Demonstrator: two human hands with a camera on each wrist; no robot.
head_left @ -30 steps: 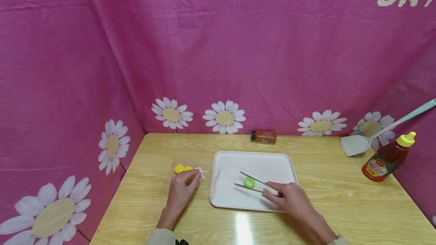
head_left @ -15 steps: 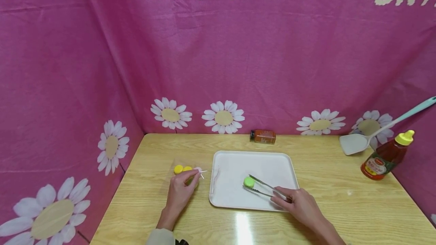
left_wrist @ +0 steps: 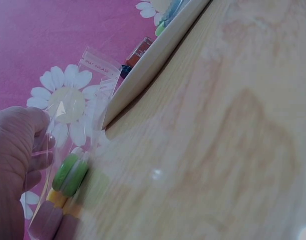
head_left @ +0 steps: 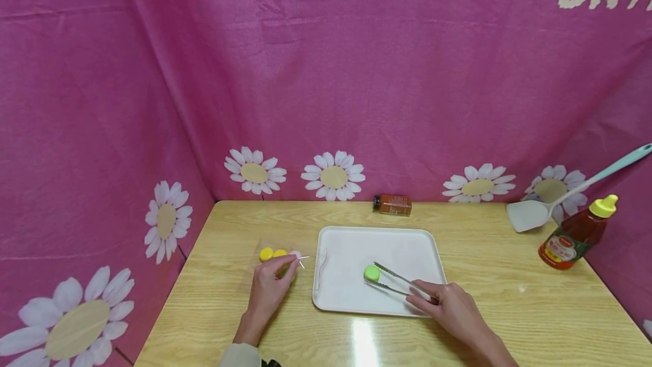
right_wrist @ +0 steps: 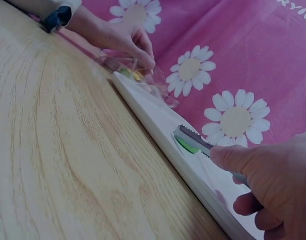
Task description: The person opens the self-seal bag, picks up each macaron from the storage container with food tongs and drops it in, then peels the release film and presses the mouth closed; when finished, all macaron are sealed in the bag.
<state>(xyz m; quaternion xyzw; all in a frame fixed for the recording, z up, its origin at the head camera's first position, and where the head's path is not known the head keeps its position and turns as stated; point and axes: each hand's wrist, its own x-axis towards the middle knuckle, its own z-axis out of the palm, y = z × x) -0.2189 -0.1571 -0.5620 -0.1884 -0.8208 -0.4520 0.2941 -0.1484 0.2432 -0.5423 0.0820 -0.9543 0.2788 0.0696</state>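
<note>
A green macaron (head_left: pixel 372 273) rests near the middle of the white tray (head_left: pixel 336 299). My right hand (head_left: pixel 450 304) grips metal tongs (head_left: pixel 397 276) over the tray. Their two arms stand apart, with the tips right at the macaron's right side. In the right wrist view, the serrated tong arm (right_wrist: pixel 191 135) partly hides the macaron. Left of the tray, my left hand (head_left: pixel 270 287) pinches the edge of a clear plastic bag (left_wrist: pixel 95 65). Inside the bag are several macarons, with yellow ones (head_left: pixel 266 254) and a green one (left_wrist: pixel 70 174) showing.
Behind the tray lies a small reddish bottle (head_left: pixel 393 205) with a black cap. At the right stand a sauce bottle (head_left: pixel 574 242) with a yellow cap and a pale spatula (head_left: pixel 530 215) leaning on the pink cloth (head_left: pixel 407 89). A thin strip (head_left: pixel 322 269) lies along the tray's left side.
The tongs have drawn back to the right with my right hand, so the green macaron now sits at their tips instead of deep between the arms. My left hand has stayed at the bag.
</note>
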